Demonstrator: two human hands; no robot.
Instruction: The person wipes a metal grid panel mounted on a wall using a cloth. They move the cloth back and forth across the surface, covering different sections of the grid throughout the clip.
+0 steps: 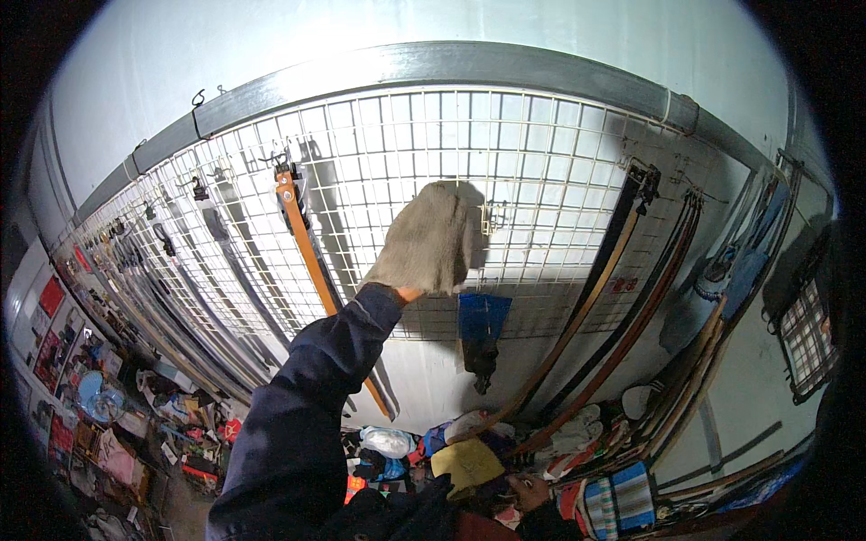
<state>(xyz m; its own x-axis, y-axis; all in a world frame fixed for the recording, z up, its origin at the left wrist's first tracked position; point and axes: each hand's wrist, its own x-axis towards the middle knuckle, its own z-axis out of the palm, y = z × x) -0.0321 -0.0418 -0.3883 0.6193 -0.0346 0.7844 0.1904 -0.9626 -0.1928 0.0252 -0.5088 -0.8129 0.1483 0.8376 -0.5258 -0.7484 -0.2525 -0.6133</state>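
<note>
My left hand is raised to the white wire grid on the wall. A grey-beige piece of fabric covers the hand, so only a bit of wrist shows above the dark blue sleeve. The fabric is pressed against the grid, next to a small hook. Below it hangs a blue item with a dark piece under it. My right hand seems to sit low at the bottom edge among piled goods; its fingers are not clear.
An orange belt hangs left of the fabric, with several dark belts further left. Brown and black belts hang on the right. Piled cloth goods and bags lie below, and packaged items fill the lower left.
</note>
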